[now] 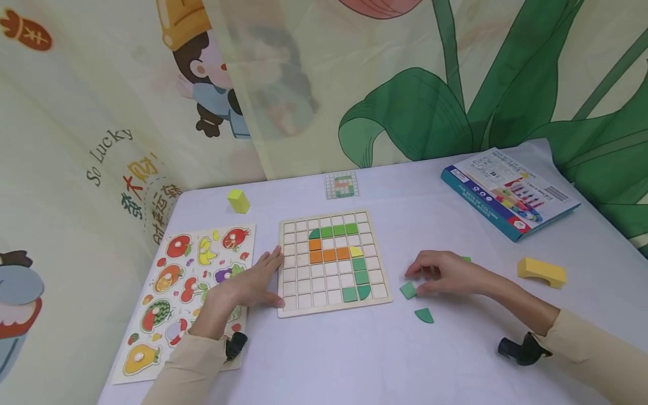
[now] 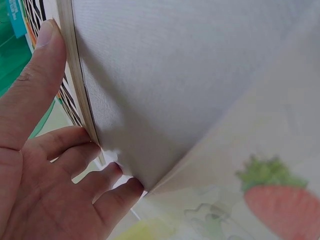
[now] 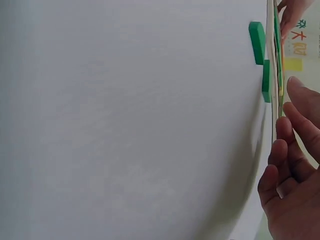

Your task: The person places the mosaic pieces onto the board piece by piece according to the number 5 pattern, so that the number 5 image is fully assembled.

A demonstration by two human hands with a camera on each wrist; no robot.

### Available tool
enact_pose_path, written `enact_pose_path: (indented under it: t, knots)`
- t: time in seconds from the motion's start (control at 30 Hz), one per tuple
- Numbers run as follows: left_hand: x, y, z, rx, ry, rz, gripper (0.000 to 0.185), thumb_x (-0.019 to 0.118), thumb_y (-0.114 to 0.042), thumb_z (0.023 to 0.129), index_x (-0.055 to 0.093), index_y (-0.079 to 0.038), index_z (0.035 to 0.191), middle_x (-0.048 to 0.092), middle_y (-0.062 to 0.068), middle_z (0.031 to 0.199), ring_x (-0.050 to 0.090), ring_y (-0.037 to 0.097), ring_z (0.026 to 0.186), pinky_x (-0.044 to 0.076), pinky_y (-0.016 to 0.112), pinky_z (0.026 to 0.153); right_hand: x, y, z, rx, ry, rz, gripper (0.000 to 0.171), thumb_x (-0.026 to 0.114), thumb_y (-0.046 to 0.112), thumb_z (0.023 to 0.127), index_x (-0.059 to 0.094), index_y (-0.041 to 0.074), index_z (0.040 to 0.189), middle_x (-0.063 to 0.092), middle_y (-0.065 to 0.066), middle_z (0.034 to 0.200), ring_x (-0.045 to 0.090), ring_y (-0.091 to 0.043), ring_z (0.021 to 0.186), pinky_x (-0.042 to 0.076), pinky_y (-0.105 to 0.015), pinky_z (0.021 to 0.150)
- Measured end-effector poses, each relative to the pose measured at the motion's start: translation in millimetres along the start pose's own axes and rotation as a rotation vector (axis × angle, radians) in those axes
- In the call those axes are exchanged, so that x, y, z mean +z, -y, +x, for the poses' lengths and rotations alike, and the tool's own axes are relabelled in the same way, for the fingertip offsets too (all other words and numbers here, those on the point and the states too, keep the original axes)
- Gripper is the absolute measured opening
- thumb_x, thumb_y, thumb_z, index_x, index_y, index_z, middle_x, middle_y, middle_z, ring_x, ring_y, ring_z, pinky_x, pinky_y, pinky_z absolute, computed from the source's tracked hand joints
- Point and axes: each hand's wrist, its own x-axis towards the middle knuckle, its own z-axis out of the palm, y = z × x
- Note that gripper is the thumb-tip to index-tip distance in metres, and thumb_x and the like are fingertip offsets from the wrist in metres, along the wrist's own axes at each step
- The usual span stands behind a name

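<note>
While the left hand [image 1: 253, 281] rests flat against the grid board [image 1: 334, 261], only the head view shows the right hand [image 1: 440, 274] curled over a green tile [image 1: 408, 290].

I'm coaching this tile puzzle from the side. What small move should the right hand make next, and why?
Probably pinch the green square tile lying at the right hand fingertips; the hand looks empty, the left hand steadies the grid board, and many cells are bare.

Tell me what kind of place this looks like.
Probably a children's play or learning corner: cartoon-printed curtains hang behind a table holding a wooden grid puzzle board, a fruit peg puzzle and a toy box.
</note>
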Motion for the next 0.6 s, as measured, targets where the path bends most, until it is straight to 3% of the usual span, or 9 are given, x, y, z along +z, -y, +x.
enact_pose_path:
  t: [0.27, 0.47, 0.6]
  knots:
    - [-0.4, 0.1, -0.4, 0.010, 0.001, 0.002, 0.101, 0.079, -0.026, 0.079, 0.017, -0.003, 0.155, 0.001, 0.012, 0.165, 0.004, 0.038, 0.150, 0.020, 0.055, 0.119, 6.0, -6.6, -6.0, 0.051, -0.003, -0.030, 0.034, 0.081, 0.027, 0.078, 0.069, 0.023, 0.109, 0.060, 0.008, 0.094, 0.052, -0.011, 0.086, 0.048, -0.016, 0.071]
    - [-0.1, -0.1, -0.7, 0.000, -0.003, -0.002, 0.101, 0.079, -0.027, 0.079, 0.017, -0.004, 0.155, 0.001, 0.011, 0.165, 0.004, 0.037, 0.151, 0.020, 0.055, 0.119, 10.1, -5.3, -3.8, 0.044, -0.034, -0.076, 0.028, 0.082, 0.025, 0.077, 0.071, 0.025, 0.103, 0.059, 0.010, 0.092, 0.051, -0.010, 0.085, 0.047, -0.016, 0.069]
    - [0.2, 0.2, 0.2, 0.001, -0.002, 0.004, 0.101, 0.079, -0.028, 0.079, 0.017, -0.005, 0.155, 0.001, 0.011, 0.165, 0.004, 0.037, 0.151, 0.020, 0.055, 0.119, 10.6, -6.8, -5.0, 0.021, -0.029, -0.068, 0.032, 0.082, 0.028, 0.076, 0.070, 0.025, 0.106, 0.058, 0.009, 0.092, 0.050, -0.009, 0.084, 0.045, -0.017, 0.068]
